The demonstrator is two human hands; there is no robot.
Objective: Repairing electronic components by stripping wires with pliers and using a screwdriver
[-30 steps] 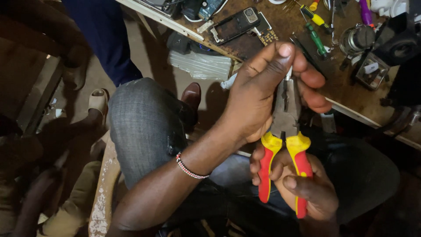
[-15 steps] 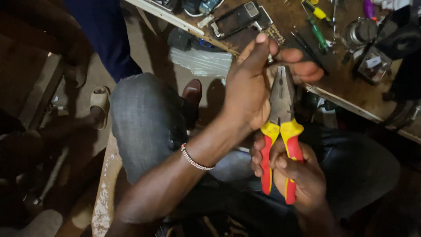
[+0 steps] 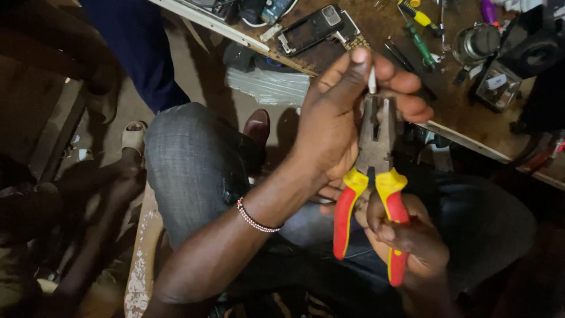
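Note:
My left hand (image 3: 341, 118) is raised in front of me, thumb and fingers pinching a small pale piece (image 3: 371, 81) just above the jaws of a pair of pliers (image 3: 375, 176). The pliers have grey steel jaws and red and yellow handles. My right hand (image 3: 412, 235) grips the handles from below, fingers wrapped over the right handle. The jaws stand slightly apart right under the small piece. A beaded bracelet (image 3: 254, 219) sits on my left wrist. My knees in grey trousers (image 3: 188, 165) are below.
A worn wooden workbench (image 3: 459, 112) runs along the top right, carrying opened phones (image 3: 309, 26), screwdrivers (image 3: 419, 26), a small glass jar (image 3: 477, 41) and a dark device (image 3: 529, 44). Another person's dark blue leg (image 3: 135, 53) stands at upper left. A wooden bench edge (image 3: 141, 253) lies beside my thigh.
My hands and the pliers have shifted slightly up in view and nearer the workbench. My left fingers have closed on the small piece above the jaws.

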